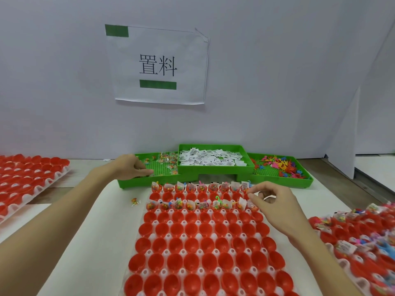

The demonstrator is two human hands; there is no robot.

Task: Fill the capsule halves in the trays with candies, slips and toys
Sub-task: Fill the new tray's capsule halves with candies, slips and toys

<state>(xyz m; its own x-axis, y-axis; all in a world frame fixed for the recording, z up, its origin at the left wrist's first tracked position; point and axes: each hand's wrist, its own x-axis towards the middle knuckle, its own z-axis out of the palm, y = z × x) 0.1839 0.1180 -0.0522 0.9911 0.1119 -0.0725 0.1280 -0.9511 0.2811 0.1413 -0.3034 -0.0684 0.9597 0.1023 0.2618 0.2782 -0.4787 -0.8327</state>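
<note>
The left hand (132, 167) reaches into the left green bin (136, 182), its fingers curled down together over the perforated floor; whether they pinch a candy packet cannot be told. The right hand (275, 201) hovers at the right end of the middle tray (203, 244), thumb and forefinger brought together near the far rows, but whether anything is held between them is too small to see.

The middle tray is a white moulded sheet of round sockets, each seating a glossy red capsule half (193, 229). Two far rows hold clear candy packets (178, 205), white slips and small coloured toys; the row between them and all the nearer rows hold empty halves. One loose candy packet (135, 201) lies on the bench (102, 221) just left of this tray.

Behind the tray stand three green plastic bins, touching side by side. The left one holds clear packets of candies (168, 160), the raised middle bin (213, 167) a heap of printed white slips (211, 158), the right bin (303, 178) a tangle of bright plastic toys (282, 164).

Another tray of empty red halves (27, 176) lies at far left, and a tray of filled halves (363, 238) at right. A paper sign (158, 65) hangs on the white wall behind.
</note>
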